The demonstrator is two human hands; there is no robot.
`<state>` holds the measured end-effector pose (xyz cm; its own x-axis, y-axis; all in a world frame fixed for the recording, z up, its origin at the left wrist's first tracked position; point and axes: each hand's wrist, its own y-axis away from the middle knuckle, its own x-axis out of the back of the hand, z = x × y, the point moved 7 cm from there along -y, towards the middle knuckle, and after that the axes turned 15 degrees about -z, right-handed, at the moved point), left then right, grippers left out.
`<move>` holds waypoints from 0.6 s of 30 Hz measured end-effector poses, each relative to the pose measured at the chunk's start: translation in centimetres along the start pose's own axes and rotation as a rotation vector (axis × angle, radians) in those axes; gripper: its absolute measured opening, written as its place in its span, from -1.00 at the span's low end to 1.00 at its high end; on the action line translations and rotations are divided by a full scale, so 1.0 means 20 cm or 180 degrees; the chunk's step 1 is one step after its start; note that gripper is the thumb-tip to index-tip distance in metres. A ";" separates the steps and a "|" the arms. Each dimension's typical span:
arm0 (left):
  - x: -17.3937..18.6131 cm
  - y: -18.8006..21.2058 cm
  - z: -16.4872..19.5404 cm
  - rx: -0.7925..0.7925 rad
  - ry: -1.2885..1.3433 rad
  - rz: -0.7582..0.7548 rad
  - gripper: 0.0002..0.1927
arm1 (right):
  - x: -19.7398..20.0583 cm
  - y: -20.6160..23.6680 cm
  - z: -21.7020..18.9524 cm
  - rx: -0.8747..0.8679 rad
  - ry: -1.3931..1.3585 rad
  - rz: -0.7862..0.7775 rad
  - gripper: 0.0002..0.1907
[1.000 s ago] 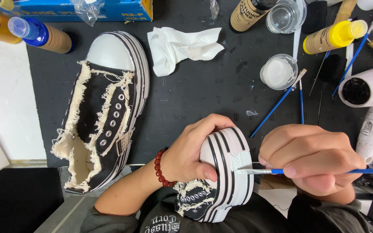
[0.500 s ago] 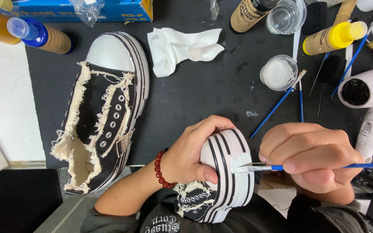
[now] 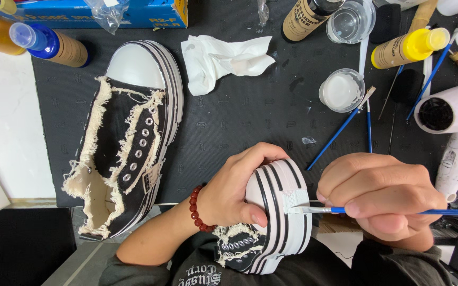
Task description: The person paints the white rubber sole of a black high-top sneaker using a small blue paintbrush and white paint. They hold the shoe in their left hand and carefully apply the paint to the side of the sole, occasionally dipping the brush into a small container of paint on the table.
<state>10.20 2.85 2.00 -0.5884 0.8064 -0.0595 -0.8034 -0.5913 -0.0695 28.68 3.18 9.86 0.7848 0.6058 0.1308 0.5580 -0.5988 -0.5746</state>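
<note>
My left hand (image 3: pixel 237 190) grips a black canvas sneaker (image 3: pixel 274 222) with a white, black-striped sole, held on its side at the lower centre. My right hand (image 3: pixel 385 201) pinches a thin blue-handled paintbrush (image 3: pixel 377 211), whose white bristle tip touches a textured patch on the sole's side. A red bead bracelet (image 3: pixel 196 209) circles my left wrist. The matching sneaker (image 3: pixel 125 137), frayed at its edges and without laces, lies flat on the black mat (image 3: pixel 239 127) to the left.
A crumpled white tissue (image 3: pixel 221 59) lies behind the sneakers. A small cup of white paint (image 3: pixel 341 90), spare blue brushes (image 3: pixel 345 124), several paint bottles (image 3: pixel 406 48), a clear cup (image 3: pixel 350 21) and a white hair dryer (image 3: pixel 451 127) crowd the right. A blue box (image 3: pixel 80 11) sits top left.
The brush tip has shifted slightly along the sole's side patch. Both hands and the held sneaker stay almost in place.
</note>
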 end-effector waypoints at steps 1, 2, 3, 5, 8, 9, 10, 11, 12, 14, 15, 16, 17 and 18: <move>0.00 0.00 0.00 0.0001 0.0005 0.0000 0.09 | 0.01 0.00 0.00 0.0001 -0.0021 0.0049 -0.63; 0.00 0.00 0.00 0.0000 0.0010 -0.0003 0.09 | 0.01 0.00 0.00 -0.0009 -0.0003 0.0093 -0.63; 0.00 -0.01 0.00 -0.0003 0.0012 -0.0002 0.09 | 0.02 0.00 0.00 -0.0014 0.0013 0.0134 -0.63; 0.00 -0.01 0.00 -0.0003 -0.0002 0.0005 0.09 | 0.02 0.00 0.00 0.0010 0.0054 0.0081 -0.63; -0.01 -0.01 0.00 0.0015 0.0061 -0.0007 0.10 | 0.01 -0.02 -0.01 -0.0004 0.0114 -0.0041 -0.63; -0.01 -0.01 0.00 0.0021 0.0094 -0.0015 0.10 | 0.01 -0.02 -0.01 -0.0073 0.0120 0.0027 -0.63; -0.01 -0.01 0.00 0.0008 0.0075 -0.0009 0.10 | 0.01 -0.01 -0.01 -0.0142 0.0121 0.0094 -0.63; -0.01 -0.01 0.00 -0.0005 0.0055 -0.0002 0.10 | 0.01 -0.01 -0.01 -0.0126 0.0131 0.0160 -0.63; -0.01 -0.01 0.01 -0.0022 0.0031 0.0005 0.10 | 0.01 -0.01 -0.02 -0.0106 0.0143 0.0223 -0.63; -0.01 -0.01 0.01 -0.0024 0.0026 0.0014 0.10 | 0.01 -0.01 -0.02 -0.0067 0.0107 0.0237 -0.62; -0.01 -0.01 0.01 -0.0028 0.0021 0.0015 0.10 | 0.01 -0.01 -0.01 -0.0039 0.0069 0.0186 -0.62; -0.01 -0.01 0.00 -0.0027 0.0022 0.0011 0.10 | 0.00 -0.01 -0.01 -0.0012 0.0035 0.0137 -0.62; -0.01 -0.01 0.00 -0.0022 0.0027 0.0007 0.10 | 0.00 -0.01 -0.01 -0.0048 -0.0002 0.0086 -0.62; -0.01 -0.01 0.00 -0.0018 0.0032 0.0004 0.11 | 0.00 -0.01 0.00 -0.0083 -0.0038 0.0035 -0.62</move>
<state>10.46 2.81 2.06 -0.5885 0.8055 -0.0696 -0.8020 -0.5925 -0.0752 28.54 3.22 10.04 0.7876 0.6053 0.1149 0.5564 -0.6187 -0.5546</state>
